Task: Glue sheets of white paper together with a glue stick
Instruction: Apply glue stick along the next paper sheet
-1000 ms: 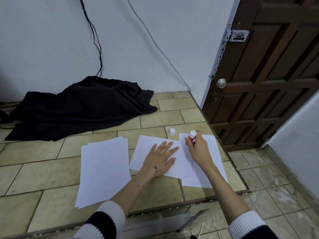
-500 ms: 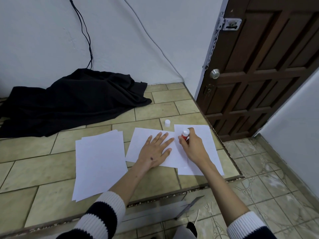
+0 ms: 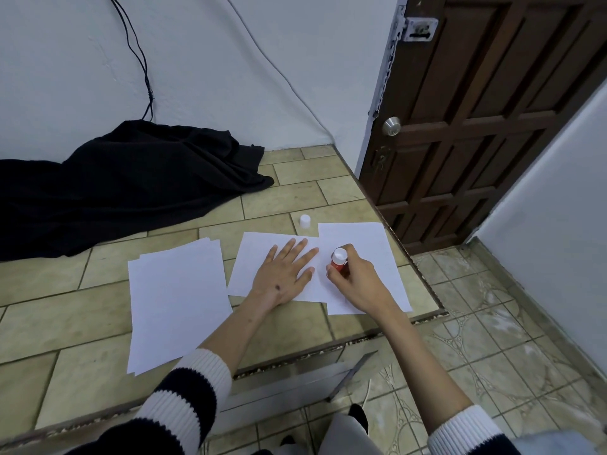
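Two white sheets lie overlapping on a tiled ledge: a left sheet [image 3: 253, 257] and a right sheet [image 3: 361, 238] whose left edge meets it. My left hand [image 3: 284, 274] lies flat, fingers spread, on the left sheet. My right hand [image 3: 356, 282] grips a red glue stick [image 3: 338, 262] with a white end up, its lower end pressed to the paper near the overlap. The stick's white cap [image 3: 305, 221] stands on the tiles just beyond the sheets.
A stack of white sheets [image 3: 174, 300] lies to the left. A black cloth [image 3: 124, 182] is heaped against the wall. The ledge's front edge [image 3: 328, 346] drops to a lower floor. A brown door [image 3: 476, 126] stands at the right.
My right hand has drawn the glue stick down the paper's edge, toward me. My left hand stays flat on the left sheet. The camera has shifted slightly.
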